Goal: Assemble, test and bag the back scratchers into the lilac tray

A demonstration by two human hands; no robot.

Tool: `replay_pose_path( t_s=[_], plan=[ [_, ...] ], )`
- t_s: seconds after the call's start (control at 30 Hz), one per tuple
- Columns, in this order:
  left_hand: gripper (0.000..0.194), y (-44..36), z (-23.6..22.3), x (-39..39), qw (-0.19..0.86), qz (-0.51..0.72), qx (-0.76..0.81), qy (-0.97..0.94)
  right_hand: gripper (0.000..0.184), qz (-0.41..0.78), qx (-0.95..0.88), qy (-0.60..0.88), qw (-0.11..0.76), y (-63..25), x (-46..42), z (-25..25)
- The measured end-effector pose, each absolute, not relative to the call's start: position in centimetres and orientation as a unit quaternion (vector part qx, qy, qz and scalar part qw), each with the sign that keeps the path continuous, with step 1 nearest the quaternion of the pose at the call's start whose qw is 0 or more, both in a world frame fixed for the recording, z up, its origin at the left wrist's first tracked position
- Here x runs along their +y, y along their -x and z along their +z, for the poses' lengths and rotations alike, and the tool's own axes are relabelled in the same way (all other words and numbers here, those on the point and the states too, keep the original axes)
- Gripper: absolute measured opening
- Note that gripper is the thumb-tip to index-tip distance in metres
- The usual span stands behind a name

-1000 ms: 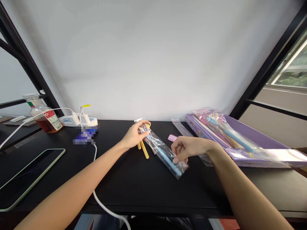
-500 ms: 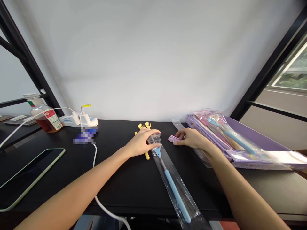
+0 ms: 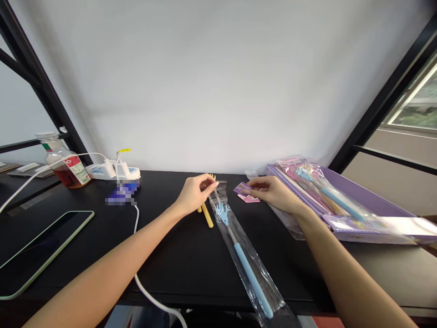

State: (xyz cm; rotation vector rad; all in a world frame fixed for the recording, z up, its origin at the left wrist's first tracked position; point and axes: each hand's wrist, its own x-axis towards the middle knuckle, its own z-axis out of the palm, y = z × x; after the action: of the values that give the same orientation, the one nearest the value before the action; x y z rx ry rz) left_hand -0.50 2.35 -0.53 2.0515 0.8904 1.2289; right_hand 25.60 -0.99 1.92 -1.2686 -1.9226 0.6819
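Note:
A blue back scratcher point(image 3: 246, 264) lies in a long clear plastic bag point(image 3: 262, 291) that runs from the middle of the black table point(image 3: 170, 255) to its front edge. My left hand point(image 3: 194, 196) pinches the far open end of that bag. Yellow scratchers point(image 3: 206, 214) lie just beneath and behind this hand. My right hand point(image 3: 273, 193) pinches a small purple card point(image 3: 241, 187) and holds it a little above the table; a pink card point(image 3: 251, 199) lies under it.
A purple box point(image 3: 368, 200) with several bagged scratchers stands at the right. A tablet point(image 3: 37, 250) lies front left, a white cable point(image 3: 143, 282) crosses the table, and a bottle point(image 3: 64, 166) and a power strip point(image 3: 109, 171) sit at the back left.
My right hand let go of the bag's near end, reached to the cards and lifted a purple one. The bag now lies stretched toward the front edge. My left hand pinches its far end.

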Motion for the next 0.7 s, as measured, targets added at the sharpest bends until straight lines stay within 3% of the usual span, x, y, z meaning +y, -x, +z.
replay_pose_path(
  t_s=[0.17, 0.4, 0.7],
  plan=[
    [0.035, -0.3, -0.5, 2.0, 0.450, 0.465, 0.313, -0.695, 0.026, 0.172, -0.788, 0.420, 0.416, -22.8, -2.0, 1.9],
    [0.044, -0.6, -0.4, 2.1, 0.544, 0.452, 0.281, -0.649, 0.017, -0.013, -0.816, 0.381, 0.435, -21.5, -2.1, 0.9],
    [0.051, -0.8, 0.2, 1.3, 0.561, 0.434, 0.281, -0.646, 0.014, -0.031, -0.829, 0.359, 0.428, -22.0, -1.7, 0.5]
  ],
)
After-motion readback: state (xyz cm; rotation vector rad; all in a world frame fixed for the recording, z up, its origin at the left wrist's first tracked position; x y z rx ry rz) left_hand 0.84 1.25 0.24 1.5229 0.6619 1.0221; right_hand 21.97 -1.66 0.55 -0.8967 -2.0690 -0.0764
